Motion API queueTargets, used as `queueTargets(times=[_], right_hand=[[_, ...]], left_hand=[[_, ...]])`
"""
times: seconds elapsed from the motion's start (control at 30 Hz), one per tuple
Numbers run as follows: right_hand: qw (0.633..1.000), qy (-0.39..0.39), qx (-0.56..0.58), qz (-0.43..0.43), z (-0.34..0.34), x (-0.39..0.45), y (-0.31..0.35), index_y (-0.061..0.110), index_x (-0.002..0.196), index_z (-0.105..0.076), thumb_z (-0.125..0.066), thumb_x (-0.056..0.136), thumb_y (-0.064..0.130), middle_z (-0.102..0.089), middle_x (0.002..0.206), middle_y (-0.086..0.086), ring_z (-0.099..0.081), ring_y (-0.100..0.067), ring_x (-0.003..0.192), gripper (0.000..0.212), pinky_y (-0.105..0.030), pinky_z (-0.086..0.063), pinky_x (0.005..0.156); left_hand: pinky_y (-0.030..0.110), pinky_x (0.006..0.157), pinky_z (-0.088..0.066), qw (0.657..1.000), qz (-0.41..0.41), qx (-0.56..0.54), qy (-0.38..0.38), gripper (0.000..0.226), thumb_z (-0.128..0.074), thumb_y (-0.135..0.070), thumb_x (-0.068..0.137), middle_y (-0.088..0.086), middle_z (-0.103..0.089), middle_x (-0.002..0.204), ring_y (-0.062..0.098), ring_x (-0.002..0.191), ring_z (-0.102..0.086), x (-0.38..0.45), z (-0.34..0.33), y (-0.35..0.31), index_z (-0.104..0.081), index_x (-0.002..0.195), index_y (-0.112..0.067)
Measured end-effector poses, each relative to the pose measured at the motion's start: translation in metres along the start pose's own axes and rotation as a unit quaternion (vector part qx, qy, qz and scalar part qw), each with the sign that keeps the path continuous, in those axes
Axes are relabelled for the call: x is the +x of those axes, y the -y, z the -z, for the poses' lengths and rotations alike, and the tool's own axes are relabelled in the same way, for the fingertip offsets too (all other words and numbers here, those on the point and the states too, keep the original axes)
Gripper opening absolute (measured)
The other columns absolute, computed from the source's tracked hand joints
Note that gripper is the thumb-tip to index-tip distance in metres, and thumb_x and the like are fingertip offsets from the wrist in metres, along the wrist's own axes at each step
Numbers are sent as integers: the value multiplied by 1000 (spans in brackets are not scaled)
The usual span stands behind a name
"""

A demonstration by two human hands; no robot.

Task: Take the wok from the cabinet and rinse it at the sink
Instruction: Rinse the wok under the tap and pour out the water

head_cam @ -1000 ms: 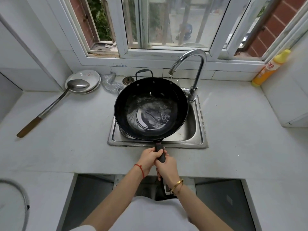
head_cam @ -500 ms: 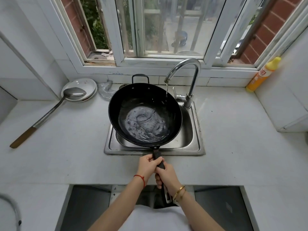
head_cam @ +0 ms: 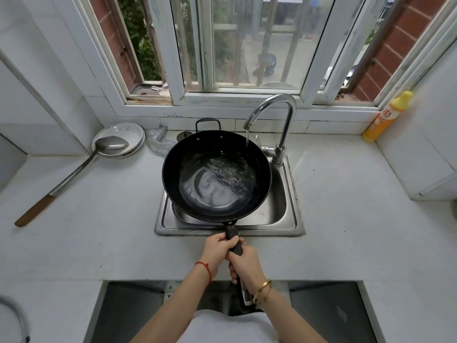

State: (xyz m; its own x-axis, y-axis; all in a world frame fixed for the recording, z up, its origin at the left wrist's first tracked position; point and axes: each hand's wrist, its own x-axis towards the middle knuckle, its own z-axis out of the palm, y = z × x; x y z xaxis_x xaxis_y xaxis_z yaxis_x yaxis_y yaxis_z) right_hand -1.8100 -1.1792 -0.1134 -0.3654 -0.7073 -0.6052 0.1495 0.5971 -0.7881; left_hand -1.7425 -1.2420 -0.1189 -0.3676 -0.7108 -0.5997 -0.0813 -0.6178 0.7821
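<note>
Counter [head_cam: 346, 243]: pale and broad, it wraps around the sink on every side, and I stand at its front edge.
Window [head_cam: 235, 45]: runs along the back wall behind the tap; brick and greenery show outside.
Sink [head_cam: 294, 219]: a steel basin set into the counter, mostly covered by my wok.
Wok [head_cam: 215, 157]: black and round, I hold it over the sink with its far rim under the tap; a pool of rippling water sits in the bottom.
Tap [head_cam: 284, 115]: curved steel neck, with a thin stream of water [head_cam: 246, 138] falling onto the inner right side of the wok.
Ladle [head_cam: 74, 174]: long, with a wooden end, its bowl resting on a plate [head_cam: 133, 131] to the left, well apart from the sink.
Yellow bottle [head_cam: 385, 117]: leans in the far right corner, well out of my way.
Left hand [head_cam: 218, 251]: my fingers are wrapped around the wok handle [head_cam: 232, 235], nearer the pan.
Right hand [head_cam: 246, 264]: clamped around the same handle just behind my left, touching it.
Stage: I judge the rinse is under way and the water has yet to be poured out.
Risk, weight: the water adds load far from my grip, so the pan could dip forward and knock the sink rim.
Risk, spill: a quick tilt could send water over the left rim onto the counter.
Risk, grip: a wet handle could twist in my hands.
</note>
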Motion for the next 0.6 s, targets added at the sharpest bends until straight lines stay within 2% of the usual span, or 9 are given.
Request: queueTargets(times=[0.13,0.2,0.33,0.6], right_hand=[[999,-11,-38,29,2,2,-6,4,92,-59,-58,88,9,-50,47,-3,-47,-15,33,7,-25,-41,36],[997,-13,-59,45,4,2,-8,7,84,-59,-58,87,9,-51,48,-5,-48,-16,33,4,-26,-42,35],[994,-20,-86,62,6,1,-11,14,71,-55,-57,86,8,-52,48,-4,-48,-14,31,16,-25,-41,34],[999,7,-30,15,6,-1,-12,7,78,-54,-55,85,3,-45,45,-2,-41,-16,30,8,-22,-36,33]], left_hand=[[35,86,-55,999,12,-38,30,15,-56,4,91,12,-73,83,29,90,-69,0,0,3,-69,87,-4],[34,85,-56,998,17,-51,40,14,-55,4,91,13,-72,87,28,91,-68,0,2,5,-68,92,-2],[28,81,-58,997,18,-63,46,15,-54,6,91,14,-70,89,26,89,-68,-1,2,6,-65,100,1],[30,81,-58,1000,2,-16,20,13,-60,5,89,14,-72,86,28,87,-69,-3,1,9,-69,87,-3]])
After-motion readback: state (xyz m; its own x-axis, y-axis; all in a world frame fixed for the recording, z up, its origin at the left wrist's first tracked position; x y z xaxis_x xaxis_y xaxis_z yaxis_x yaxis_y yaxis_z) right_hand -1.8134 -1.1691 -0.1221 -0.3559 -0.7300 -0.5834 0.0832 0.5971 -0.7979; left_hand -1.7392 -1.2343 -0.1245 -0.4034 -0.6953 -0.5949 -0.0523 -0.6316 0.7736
